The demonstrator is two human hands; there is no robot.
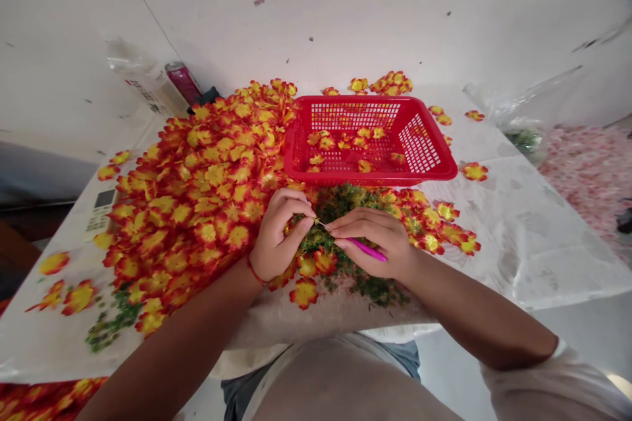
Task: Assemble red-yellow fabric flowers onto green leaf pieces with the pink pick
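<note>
My left hand (281,230) is pinched closed over the green pile, its fingertips meeting the thin metal tip of a tool; what it pinches is too small to name. My right hand (378,240) grips that tool, a pink-handled needle tool (368,249), with the tip pointing left toward the left fingers. Under both hands lies a heap of small green plastic pieces (345,200). A big pile of red-and-yellow fabric flower petals (207,177) lies left of my hands. A red plastic basket (434,145) with several flowers in it stands just beyond the hands.
The white covered table (518,230) ends close to my lap. A pink can (184,82) and a clear plastic bag (133,72) sit at the back left. Another clear bag (518,112) and pink flowers (587,171) lie at the right. Loose flowers (444,223) are scattered around.
</note>
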